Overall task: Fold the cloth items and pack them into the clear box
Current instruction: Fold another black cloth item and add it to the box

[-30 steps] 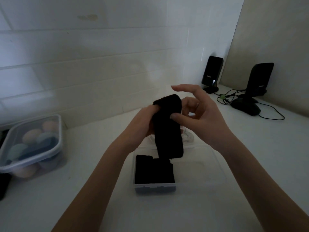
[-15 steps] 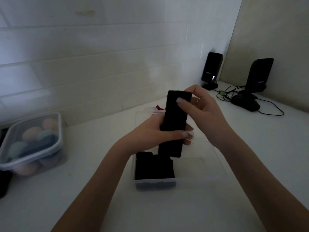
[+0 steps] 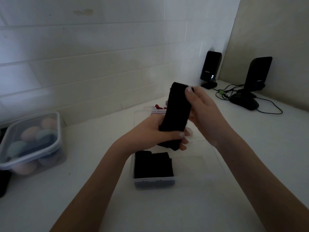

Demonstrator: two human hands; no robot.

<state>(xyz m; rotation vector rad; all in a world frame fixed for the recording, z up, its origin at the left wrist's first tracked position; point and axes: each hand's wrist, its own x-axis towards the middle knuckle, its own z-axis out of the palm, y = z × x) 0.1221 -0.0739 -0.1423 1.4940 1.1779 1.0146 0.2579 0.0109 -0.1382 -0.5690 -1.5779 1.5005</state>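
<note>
I hold a folded black cloth upright above the clear box. My left hand wraps around the cloth's lower half. My right hand pinches its upper end, thumb on the front. Folded black cloth fills the left part of the clear box, which lies on the white counter. The box's right part holds nothing that I can see.
A lidded clear container of pastel sponges stands at the left. Behind the box lie a small clear case and something red. Two black speakers, a mouse and cables sit at the back right.
The cloth went from hanging loosely to a stiff upright strip. My left hand moved down around its lower half while my right slid up to its top end.
</note>
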